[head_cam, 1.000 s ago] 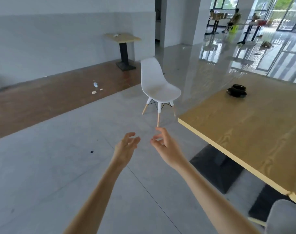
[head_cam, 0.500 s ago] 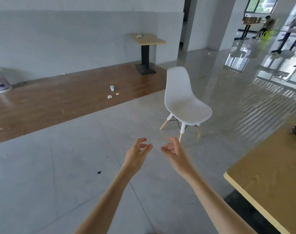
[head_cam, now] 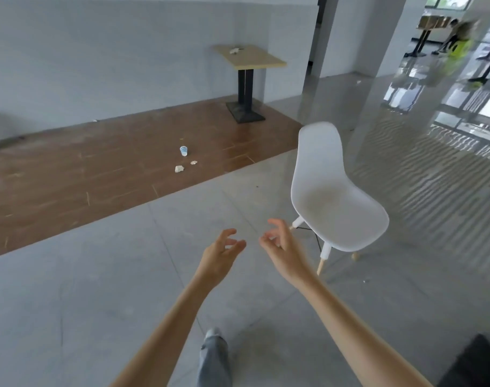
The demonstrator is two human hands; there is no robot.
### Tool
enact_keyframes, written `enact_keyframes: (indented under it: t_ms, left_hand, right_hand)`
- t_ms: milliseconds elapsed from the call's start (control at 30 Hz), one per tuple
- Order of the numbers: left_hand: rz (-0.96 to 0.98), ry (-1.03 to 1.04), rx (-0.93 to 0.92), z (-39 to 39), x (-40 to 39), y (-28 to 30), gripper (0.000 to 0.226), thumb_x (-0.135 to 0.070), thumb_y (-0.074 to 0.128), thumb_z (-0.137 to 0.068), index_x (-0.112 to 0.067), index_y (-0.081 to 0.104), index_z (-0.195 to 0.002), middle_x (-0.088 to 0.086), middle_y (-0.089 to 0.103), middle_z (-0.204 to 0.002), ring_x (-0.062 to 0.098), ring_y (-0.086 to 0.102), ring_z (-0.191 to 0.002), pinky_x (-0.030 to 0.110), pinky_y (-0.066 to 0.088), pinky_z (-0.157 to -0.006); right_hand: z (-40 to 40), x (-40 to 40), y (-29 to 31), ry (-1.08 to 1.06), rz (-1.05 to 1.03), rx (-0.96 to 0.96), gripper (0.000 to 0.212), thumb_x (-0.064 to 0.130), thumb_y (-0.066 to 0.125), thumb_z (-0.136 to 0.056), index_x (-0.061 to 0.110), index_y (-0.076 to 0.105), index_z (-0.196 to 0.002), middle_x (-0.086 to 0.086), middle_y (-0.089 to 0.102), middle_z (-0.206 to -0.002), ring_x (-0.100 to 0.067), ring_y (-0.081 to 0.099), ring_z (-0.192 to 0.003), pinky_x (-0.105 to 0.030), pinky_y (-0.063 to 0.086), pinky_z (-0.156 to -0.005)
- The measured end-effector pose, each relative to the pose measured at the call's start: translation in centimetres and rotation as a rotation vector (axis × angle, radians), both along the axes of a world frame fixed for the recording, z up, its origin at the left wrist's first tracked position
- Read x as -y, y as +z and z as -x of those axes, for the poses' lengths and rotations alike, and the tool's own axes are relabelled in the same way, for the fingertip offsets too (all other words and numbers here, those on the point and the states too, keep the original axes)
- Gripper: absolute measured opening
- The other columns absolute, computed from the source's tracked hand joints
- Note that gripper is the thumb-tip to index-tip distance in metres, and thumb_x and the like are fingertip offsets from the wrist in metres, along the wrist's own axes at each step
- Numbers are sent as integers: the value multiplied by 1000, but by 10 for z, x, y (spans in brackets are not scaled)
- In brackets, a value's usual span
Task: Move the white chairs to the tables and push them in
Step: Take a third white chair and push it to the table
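Glossy grey tiles (head_cam: 98, 289) — smooth moulded white chair (head_cam: 333, 199), wooden legs.

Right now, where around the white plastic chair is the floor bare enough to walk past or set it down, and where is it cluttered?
Bare grey tile lies between the open hands (left hand, right hand) and the white plastic chair, and left of it up to the brown wood flooring. That strip is cluttered: a paper cup and crumpled scraps near the small wooden table.

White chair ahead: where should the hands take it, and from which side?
Probably the top edge of the white chair's backrest, approached from its rear, nearer the wooden floor: the back stands upright and bare. Both hands, left and right, are empty.
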State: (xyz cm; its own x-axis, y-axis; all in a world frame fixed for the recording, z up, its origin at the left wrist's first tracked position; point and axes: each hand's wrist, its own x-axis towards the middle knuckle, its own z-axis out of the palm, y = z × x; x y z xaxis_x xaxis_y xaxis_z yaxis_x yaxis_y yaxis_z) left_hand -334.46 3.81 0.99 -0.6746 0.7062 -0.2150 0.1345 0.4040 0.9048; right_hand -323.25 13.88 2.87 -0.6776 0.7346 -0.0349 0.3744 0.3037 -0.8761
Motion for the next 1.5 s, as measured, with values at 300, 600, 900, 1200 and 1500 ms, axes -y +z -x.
enact_keyframes:
  t_ms: [300, 600, 900, 1200, 1500]
  left_hand:
    - [14, -116, 6, 201, -160, 9, 39, -21, 56, -90, -9, 49, -127, 18, 63, -118, 30, 61, -110, 37, 45, -96]
    - [-16, -363, -11, 296, -349, 21, 40, -22, 55, -90, -14, 50, -128, 13, 60, -119, 25, 60, -104, 31, 45, -88]
    - [8, -613, -52, 379, -579, 13, 38, -21, 52, -92, -15, 49, -130, 7, 55, -117, 15, 55, -99, 12, 42, -69]
    - [146, -1118, -449, 404, -775, -7, 48, -16, 55, -90, -11, 45, -136, 7, 47, -143, 20, 46, -129, 19, 30, -100]
    - [49, -1678, -727, 375, -953, -46, 58, -10, 51, -82, -20, 42, -138, 2, 43, -145, 22, 41, -133, 34, 35, -109]
  right_hand:
    - [178, -151, 9, -162, 38, 7, 42, 23, 55, -89, 16, 44, -128, -3, 61, -106, -18, 57, -90, -44, 51, -87]
    - [264, -327, -19, -402, 80, -29, 43, 21, 61, -85, 10, 46, -124, -3, 63, -94, -21, 57, -84, -27, 44, -76]
    - [338, -529, -54, -647, 114, 43, 47, 26, 55, -81, 10, 47, -124, -1, 61, -89, -20, 55, -82, -26, 38, -75]
    - [352, -642, -61, -850, 226, 114, 41, 22, 58, -88, 16, 47, -127, -3, 62, -102, -22, 62, -94, -30, 45, -85]
    - [370, -722, -81, -1294, 295, 68, 44, 18, 59, -89, 13, 44, -130, -1, 57, -98, -17, 56, -86, -19, 41, -67]
